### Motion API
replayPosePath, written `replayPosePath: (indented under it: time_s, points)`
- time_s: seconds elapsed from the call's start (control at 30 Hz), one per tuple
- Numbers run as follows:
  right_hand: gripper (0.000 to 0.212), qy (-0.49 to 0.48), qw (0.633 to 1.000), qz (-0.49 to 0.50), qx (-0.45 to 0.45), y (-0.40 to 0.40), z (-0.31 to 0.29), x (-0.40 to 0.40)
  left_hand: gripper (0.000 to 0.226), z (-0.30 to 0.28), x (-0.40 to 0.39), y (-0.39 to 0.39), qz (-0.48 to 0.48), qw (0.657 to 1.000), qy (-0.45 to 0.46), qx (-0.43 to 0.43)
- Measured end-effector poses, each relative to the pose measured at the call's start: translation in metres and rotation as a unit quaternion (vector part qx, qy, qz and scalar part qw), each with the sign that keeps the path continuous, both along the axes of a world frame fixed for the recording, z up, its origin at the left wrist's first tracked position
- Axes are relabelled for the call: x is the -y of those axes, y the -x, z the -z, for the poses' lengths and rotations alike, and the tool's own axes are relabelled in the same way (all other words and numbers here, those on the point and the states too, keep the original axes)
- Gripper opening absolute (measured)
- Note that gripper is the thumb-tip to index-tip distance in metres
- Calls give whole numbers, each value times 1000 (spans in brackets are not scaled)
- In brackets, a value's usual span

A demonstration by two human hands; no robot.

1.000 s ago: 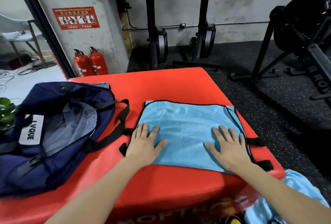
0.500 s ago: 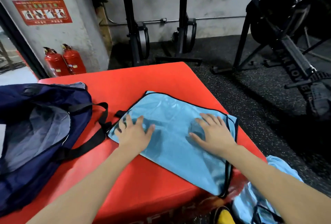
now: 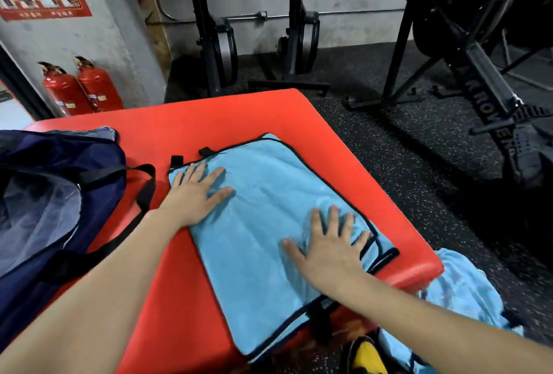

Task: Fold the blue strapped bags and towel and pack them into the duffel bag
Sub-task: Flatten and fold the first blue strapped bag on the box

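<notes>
A light blue bag (image 3: 263, 224) with black trim and short black straps lies flat and slanted on the red padded box (image 3: 245, 113); its near corner hangs over the box's front edge. My left hand (image 3: 194, 194) presses flat on its far left corner, fingers spread. My right hand (image 3: 326, 242) presses flat on its right side, beside a black strap. The navy duffel bag (image 3: 59, 194) lies unzipped on the left of the box, showing its grey lining, with a black strap trailing toward the blue bag.
More light blue fabric (image 3: 460, 293) lies on the floor at the lower right, next to a yellow and black object (image 3: 368, 355). Two red fire extinguishers (image 3: 80, 89) stand by the wall. Black gym machines (image 3: 466, 53) stand on the dark speckled floor beyond the box.
The blue bag has turned clockwise under my hands and slid so one corner overhangs the front edge. My left hand moved to its far corner. My view swung right.
</notes>
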State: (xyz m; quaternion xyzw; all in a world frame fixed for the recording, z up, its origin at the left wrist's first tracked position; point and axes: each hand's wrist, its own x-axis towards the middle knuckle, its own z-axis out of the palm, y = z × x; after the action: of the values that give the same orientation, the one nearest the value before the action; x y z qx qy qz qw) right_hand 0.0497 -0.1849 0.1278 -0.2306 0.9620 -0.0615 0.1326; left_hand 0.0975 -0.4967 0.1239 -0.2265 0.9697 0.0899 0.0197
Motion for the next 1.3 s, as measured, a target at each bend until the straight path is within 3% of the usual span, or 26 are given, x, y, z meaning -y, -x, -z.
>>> replayPosePath:
  time_s: [0.17,0.3,0.4,0.53,0.63,0.8,1.07,1.2,1.3]
  points:
    - [73,87,972,-142,-166,31,-14,-9,71,0,-42,-13,-71,989,-27,-129]
    - [78,82,953,-269,-113,74,-9,-39,84,0,-124,-42,58,994,-25,-88]
    - [77,95,952,-264,-126,83,-3,-64,82,-2,-172,-71,170,983,-3,-64]
    - [60,133,949,-255,-132,81,-5,-90,63,3,-193,-99,224,964,-15,-140]
    - [61,147,947,-253,-136,70,-8,-107,56,7,-195,-111,246,951,-16,-186]
    - [70,97,951,-275,-105,43,-13,-122,58,-2,-208,-128,236,952,-35,-190]
    - [98,85,959,-264,-58,25,-18,-140,75,-5,-210,-165,218,971,-30,-97]
    - [76,72,962,-257,-52,22,-19,-144,53,-5,-214,-176,175,978,-50,-105]
    - [80,54,966,-250,-41,21,-20,-145,31,-12,-217,-177,156,982,-30,-101]
